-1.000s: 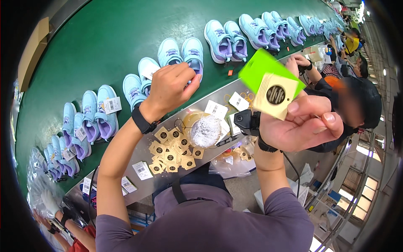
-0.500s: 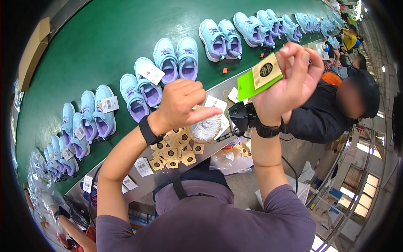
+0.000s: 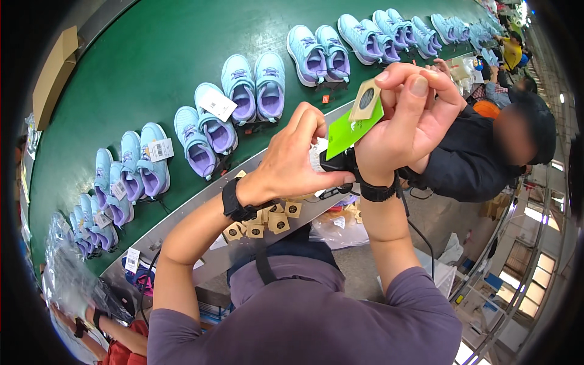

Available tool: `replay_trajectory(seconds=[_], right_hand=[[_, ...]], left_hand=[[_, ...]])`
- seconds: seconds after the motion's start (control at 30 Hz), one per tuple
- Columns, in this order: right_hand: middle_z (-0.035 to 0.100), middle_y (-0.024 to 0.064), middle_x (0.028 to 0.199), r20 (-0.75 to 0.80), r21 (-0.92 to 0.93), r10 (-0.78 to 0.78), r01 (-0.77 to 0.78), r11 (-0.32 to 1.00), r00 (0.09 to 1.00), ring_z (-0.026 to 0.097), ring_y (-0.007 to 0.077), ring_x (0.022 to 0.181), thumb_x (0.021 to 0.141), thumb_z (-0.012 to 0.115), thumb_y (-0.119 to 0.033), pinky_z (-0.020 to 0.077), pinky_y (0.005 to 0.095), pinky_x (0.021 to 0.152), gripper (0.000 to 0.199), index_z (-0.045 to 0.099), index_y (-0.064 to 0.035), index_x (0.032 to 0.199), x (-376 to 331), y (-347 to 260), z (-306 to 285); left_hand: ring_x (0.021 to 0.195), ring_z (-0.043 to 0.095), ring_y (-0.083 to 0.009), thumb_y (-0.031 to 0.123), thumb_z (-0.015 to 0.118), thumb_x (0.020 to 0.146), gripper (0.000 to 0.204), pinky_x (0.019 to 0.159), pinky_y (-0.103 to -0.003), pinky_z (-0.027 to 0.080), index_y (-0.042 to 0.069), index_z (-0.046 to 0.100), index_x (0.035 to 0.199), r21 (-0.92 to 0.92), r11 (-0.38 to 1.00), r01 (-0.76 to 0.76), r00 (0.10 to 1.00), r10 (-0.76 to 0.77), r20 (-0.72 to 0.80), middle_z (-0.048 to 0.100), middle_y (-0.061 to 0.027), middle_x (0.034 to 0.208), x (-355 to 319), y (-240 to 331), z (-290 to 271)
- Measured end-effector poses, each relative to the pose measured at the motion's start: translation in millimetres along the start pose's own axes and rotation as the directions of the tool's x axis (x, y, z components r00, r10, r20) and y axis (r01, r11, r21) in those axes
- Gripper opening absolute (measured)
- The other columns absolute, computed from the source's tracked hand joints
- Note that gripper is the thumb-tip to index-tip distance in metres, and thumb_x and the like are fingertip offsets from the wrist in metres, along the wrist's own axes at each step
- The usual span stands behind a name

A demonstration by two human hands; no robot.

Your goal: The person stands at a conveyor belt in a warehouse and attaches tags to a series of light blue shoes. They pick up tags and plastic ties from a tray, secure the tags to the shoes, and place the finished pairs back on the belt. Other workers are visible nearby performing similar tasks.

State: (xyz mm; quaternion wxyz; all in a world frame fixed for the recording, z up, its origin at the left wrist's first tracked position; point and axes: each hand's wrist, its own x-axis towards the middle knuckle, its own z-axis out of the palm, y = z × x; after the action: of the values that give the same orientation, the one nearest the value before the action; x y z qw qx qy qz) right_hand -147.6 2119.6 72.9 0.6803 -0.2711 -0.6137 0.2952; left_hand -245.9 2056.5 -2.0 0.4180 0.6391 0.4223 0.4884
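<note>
Shoes, tagged: left of the left hand [image 3: 291, 155], several pale-blue shoes [image 3: 205, 143] bear white tags [image 3: 161, 149] (others farther right show none).
Green tag [image 3: 347, 135] and tan tag [image 3: 368, 97]: between the hands, on no shoe yet.
Right hand [image 3: 413, 112]: pinching the tan tag's edge.
Left hand: thumb spread from curled fingers, gripping nothing visible.
Loose tan tags [image 3: 278, 222]: unused, below the left hand.
Change: left hand is now nearer the green tag.

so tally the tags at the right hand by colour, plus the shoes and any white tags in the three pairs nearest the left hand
Green tag at the right hand: 1
Tan tag there: 1
Light blue shoes: 6
White tag on a shoe: 1
Total showing: 9
</note>
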Motion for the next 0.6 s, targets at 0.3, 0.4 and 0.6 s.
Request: replay_trajectory(seconds=[0.3,0.4,0.6], right_hand=[[0.056,0.0112,0.075,0.066,0.109,0.040,-0.047,0.993,0.997,0.055,0.0125,0.064,0.092,0.046,-0.002,0.0448,0.0218,0.060,0.015,0.039,-0.0009,0.105,-3,8,-7],[0.056,0.0109,0.074,0.096,0.106,0.075,-0.085,0.991,0.993,0.055,0.0126,0.064,0.092,0.046,0.000,0.0451,0.0222,0.059,0.015,0.039,-0.0008,0.106,-7,9,-9],[0.056,0.0106,0.074,0.123,0.137,0.140,-0.157,0.978,0.982,0.055,0.0115,0.063,0.092,0.045,-0.001,0.0439,0.0211,0.056,0.014,0.039,-0.0015,0.105,-11,8,-8]], left_hand=[[0.096,0.047,-0.0233,0.035,0.076,0.067,0.075,0.089,-0.036,0.038,0.001,0.039,0.123,-0.270,0.946,0.181,0.962,-0.113,0.248,0.039,-0.0130,0.109,8,-10,0],[0.102,0.045,-0.0236,0.036,0.075,0.068,0.077,0.090,-0.037,0.037,0.001,0.039,0.126,-0.349,0.889,0.296,0.927,-0.179,0.330,0.039,-0.0120,0.111,12,-12,1],[0.120,0.037,-0.0274,0.036,0.075,0.068,0.082,0.097,-0.038,0.035,0.002,0.037,0.132,-0.401,0.793,0.459,0.858,-0.278,0.433,0.038,-0.0138,0.124,19,-23,2]])
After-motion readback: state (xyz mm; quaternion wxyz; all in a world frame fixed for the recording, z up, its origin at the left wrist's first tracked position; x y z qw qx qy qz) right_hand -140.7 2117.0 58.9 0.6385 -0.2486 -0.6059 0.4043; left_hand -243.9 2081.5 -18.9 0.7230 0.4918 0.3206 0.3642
